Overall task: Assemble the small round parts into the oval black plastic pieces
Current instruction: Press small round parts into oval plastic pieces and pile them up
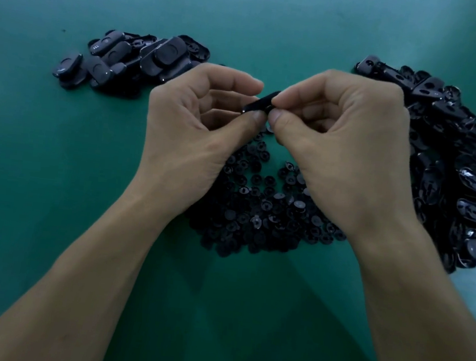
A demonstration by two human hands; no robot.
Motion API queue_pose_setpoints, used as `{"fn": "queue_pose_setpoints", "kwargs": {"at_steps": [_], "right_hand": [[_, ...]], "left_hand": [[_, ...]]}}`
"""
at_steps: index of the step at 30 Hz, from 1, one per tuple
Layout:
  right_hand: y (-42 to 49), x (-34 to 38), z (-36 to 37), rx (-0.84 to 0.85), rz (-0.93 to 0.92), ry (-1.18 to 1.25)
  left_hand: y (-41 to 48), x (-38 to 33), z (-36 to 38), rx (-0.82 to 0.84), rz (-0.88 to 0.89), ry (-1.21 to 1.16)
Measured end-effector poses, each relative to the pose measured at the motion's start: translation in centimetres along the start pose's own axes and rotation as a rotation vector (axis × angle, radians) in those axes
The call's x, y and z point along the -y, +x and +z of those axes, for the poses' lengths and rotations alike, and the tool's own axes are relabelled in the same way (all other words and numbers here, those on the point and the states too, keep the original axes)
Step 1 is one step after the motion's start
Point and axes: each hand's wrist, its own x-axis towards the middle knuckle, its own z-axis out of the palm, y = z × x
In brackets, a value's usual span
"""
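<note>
Item: one oval black piece [262, 102], pinched at its ends by left hand [195, 123] and right hand [341, 138], above the near-centre heap of small round parts [263, 209]; risk: uneven finger pressure may seat the insert crooked, or drop it into the heap.

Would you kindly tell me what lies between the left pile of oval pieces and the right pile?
In the head view, the left hand and right hand pinch one black oval piece there; the heap of small round parts lies nearer.
</note>
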Motion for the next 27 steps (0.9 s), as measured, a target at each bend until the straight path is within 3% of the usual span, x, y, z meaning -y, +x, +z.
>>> {"fn": "queue_pose_setpoints", "kwargs": {"at_steps": [12, 22, 27], "right_hand": [[-0.11, 0.14, -0.09, 0.015, 0.004, -0.043], [-0.22, 0.25, 0.37, -0.073, -0.04, -0.082], [-0.2, 0.03, 0.22, 0.0, -0.022, -0.06]], "left_hand": [[0.07, 0.17, 0.07, 0.014, 0.026, 0.009], [0.07, 0.01, 0.07, 0.012, 0.035, 0.029], [0.04, 0.17, 0.04, 0.014, 0.03, 0.036]]}}
